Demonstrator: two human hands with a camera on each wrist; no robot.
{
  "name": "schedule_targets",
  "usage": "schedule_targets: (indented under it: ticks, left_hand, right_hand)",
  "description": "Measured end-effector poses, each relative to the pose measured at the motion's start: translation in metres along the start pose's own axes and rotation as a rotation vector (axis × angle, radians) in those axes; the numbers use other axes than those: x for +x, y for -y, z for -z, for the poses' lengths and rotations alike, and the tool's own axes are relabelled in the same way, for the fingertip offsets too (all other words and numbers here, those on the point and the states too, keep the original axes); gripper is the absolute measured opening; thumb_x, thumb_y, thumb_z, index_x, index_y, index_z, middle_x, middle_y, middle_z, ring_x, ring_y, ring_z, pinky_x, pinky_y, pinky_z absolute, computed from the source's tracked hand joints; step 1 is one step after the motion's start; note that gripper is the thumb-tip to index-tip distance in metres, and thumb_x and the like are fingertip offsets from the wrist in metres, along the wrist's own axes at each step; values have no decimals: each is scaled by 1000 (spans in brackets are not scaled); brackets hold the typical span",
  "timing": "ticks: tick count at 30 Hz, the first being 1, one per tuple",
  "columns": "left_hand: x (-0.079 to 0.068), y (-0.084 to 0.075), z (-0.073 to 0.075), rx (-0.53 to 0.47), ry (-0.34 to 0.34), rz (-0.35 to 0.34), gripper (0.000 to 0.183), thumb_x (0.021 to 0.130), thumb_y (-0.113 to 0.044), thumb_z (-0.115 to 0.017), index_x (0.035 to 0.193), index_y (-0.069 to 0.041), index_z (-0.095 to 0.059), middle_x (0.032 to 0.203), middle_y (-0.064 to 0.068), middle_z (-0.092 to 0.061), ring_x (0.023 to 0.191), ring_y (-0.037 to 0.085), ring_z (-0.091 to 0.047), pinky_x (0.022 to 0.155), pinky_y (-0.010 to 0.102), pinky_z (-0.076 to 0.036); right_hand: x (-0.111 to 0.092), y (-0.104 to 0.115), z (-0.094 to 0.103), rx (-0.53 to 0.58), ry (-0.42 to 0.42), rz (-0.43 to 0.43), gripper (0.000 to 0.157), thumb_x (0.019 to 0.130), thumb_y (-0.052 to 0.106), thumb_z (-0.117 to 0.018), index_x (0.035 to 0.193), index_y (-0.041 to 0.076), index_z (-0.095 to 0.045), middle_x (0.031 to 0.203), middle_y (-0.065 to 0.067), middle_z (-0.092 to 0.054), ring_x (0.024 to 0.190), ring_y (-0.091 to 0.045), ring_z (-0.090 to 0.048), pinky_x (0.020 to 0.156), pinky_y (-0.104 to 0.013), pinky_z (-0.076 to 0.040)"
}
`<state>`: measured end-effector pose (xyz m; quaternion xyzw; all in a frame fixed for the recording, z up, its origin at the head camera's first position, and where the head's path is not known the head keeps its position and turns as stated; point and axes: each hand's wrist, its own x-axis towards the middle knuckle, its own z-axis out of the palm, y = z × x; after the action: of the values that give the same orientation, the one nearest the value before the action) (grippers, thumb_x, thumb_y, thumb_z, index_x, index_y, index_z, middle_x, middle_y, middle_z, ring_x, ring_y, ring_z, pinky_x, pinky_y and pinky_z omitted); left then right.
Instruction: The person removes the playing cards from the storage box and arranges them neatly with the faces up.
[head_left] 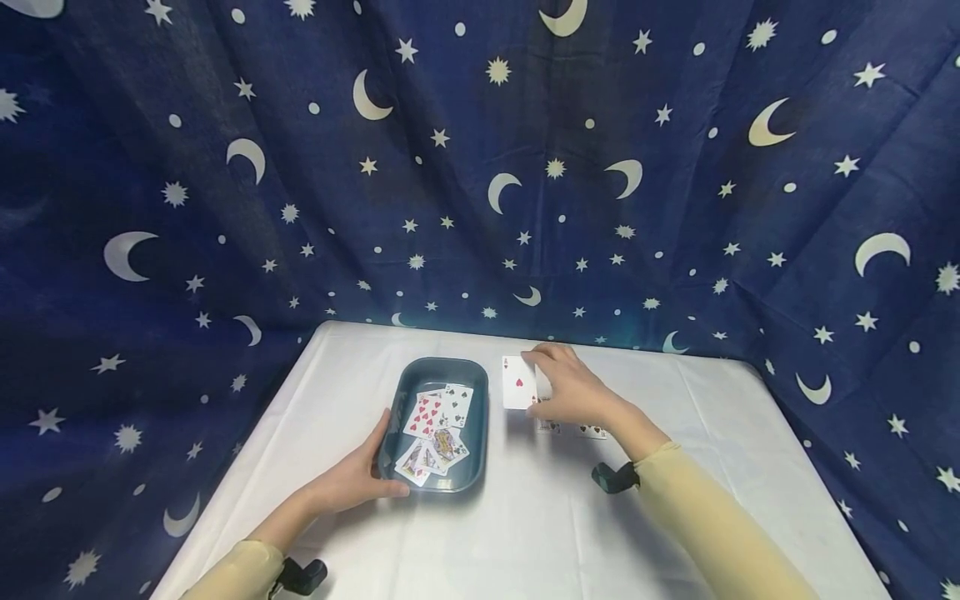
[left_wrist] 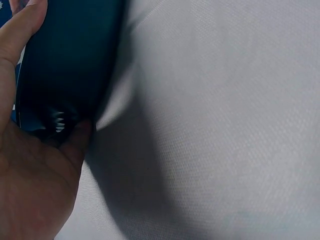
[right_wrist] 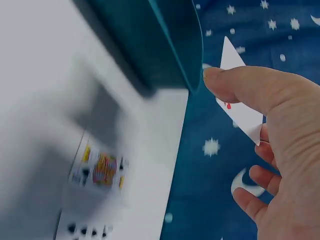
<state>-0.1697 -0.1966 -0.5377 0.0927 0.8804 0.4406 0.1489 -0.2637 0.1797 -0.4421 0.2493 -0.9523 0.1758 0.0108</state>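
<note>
In the head view my right hand (head_left: 573, 390) pinches a playing card (head_left: 517, 382), an ace of hearts held face up above the table just right of the tray. The right wrist view shows that card (right_wrist: 245, 117) from a slant between thumb and fingers of the right hand (right_wrist: 285, 120). My left hand (head_left: 352, 477) grips the near left corner of a dark teal tray (head_left: 480, 446), thumb along its near wall and fingers on its left side. Several face-up playing cards (head_left: 424, 414) lie overlapping in the tray, number cards farther back and court cards nearer.
Below the right hand, two cards lie on the white tablecloth (head_left: 525, 533): a court card (right_wrist: 104, 169) and a card with black spades (right_wrist: 87, 230), partly covered by the hand in the head view. A dark blue curtain (head_left: 465, 208) with moons and stars hangs behind the table.
</note>
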Motion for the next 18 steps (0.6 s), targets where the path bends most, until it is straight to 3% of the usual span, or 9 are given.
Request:
schedule_targets:
  ticks: [6,9,12,18]
  left_hand:
    - [0,-1,0,1,4,5,126,62,-50,-81,149,-28,8,155,5,-3,139,27,-15,106,42,-26]
    - [-8,-18,4,-12,8,10,125,64,-45,-82,150,-23,7,155,9,-3,138,30,-16,106,43,-27]
    - [-10,-22,4,-30,2,10,124,65,-40,-82,150,-21,6,155,11,-4,138,31,-17,105,44,-28]
    - [0,0,0,-21,2,-3,125,64,-45,-82,149,-28,8,155,7,-2,139,28,-13,107,44,-24]
  right_hand:
    - [-20,-33,13,1,15,-71,92,66,42,-80,144,24,-34,143,-1,-31,130,-22,-25,101,-50,-32]
    - [-30,-50,16,-5,13,-94,92,66,39,-81,144,22,-34,142,-4,-32,131,-26,-24,101,-53,-31]
    - [-39,-65,18,-6,-4,-107,92,65,36,-82,142,17,-37,141,-7,-34,130,-29,-24,101,-55,-30]
    - [-54,-90,16,-25,1,-141,92,64,32,-83,142,12,-38,139,-12,-36,127,-33,-28,100,-56,-28]
